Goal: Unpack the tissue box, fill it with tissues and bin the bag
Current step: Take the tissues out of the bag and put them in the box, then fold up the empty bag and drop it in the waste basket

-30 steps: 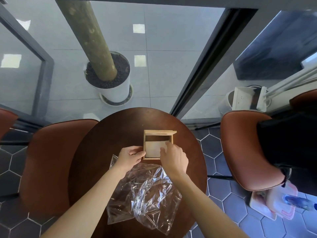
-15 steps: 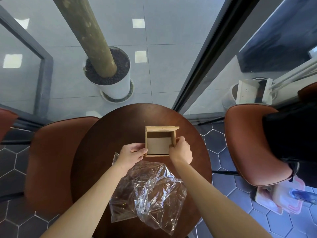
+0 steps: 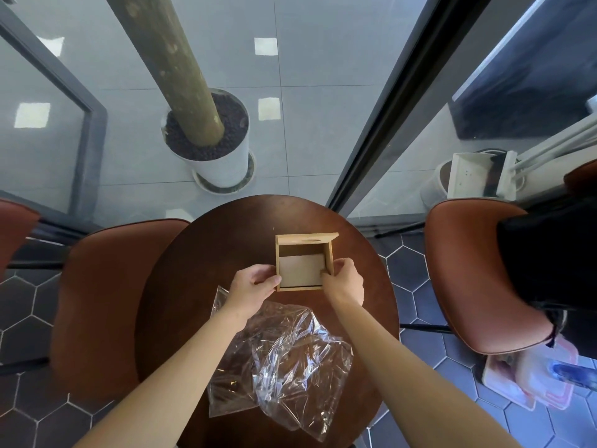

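A small wooden tissue box (image 3: 303, 263) lies on the round dark wooden table (image 3: 226, 240) with its open side facing up; a loose flat panel rests inside. My left hand (image 3: 253, 284) grips its near left corner. My right hand (image 3: 344, 281) holds the near right side, thumb touching the inner panel. A crumpled clear plastic bag (image 3: 281, 367) lies on the table below my forearms, nearer to me. No tissues are visible.
Brown padded chairs stand at the left (image 3: 103, 302) and right (image 3: 478, 279), the right one with a dark garment draped on it. A white planter (image 3: 216, 163) with a trunk sits beyond the glass. Pink-lidded plastic containers (image 3: 533, 379) lie on the floor at right.
My right hand came off the inner panel and moved to the box's right side, then slid its thumb back onto the panel. The left hand stayed on the left corner.
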